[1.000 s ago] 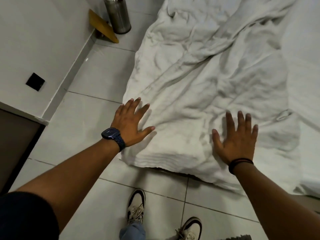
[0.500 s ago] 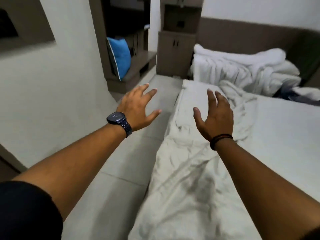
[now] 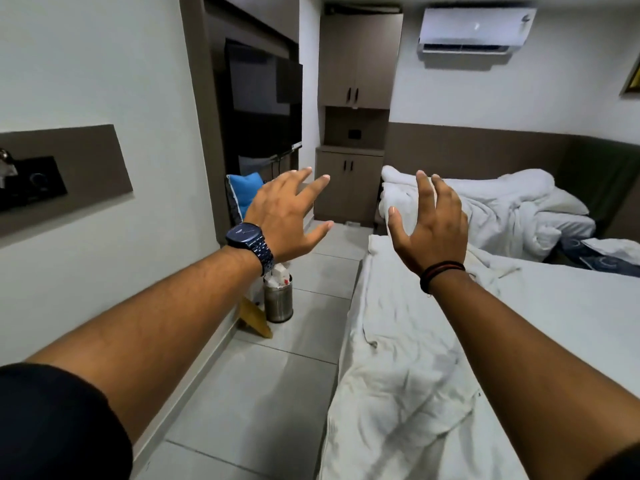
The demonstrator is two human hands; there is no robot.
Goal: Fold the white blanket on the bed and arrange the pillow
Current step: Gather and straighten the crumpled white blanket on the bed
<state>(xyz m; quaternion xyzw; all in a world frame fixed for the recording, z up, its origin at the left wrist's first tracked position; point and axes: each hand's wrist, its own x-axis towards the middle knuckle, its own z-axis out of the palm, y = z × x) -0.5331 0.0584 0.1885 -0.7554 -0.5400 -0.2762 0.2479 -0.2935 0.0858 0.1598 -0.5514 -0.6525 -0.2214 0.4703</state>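
A crumpled white blanket is heaped at the far head end of the bed. A white pillow lies partly under the heap at its right. A wrinkled white sheet hangs over the bed's left edge below my arms. My left hand, with a dark watch on the wrist, is raised in the air over the floor aisle, fingers spread, holding nothing. My right hand, with a dark wristband, is raised over the bed's left edge, fingers apart and empty. Both hands are well short of the blanket.
A metal bin and a leaning yellow board stand against the left wall in the tiled aisle. A blue cushion sits on a low shelf under the TV. Brown cabinets close the aisle's far end. Dark patterned fabric lies at the bed's right.
My view has lifted from the bed's foot and the floor to the whole room. Both hands have come off the sheet and risen into the air, fingers still spread.
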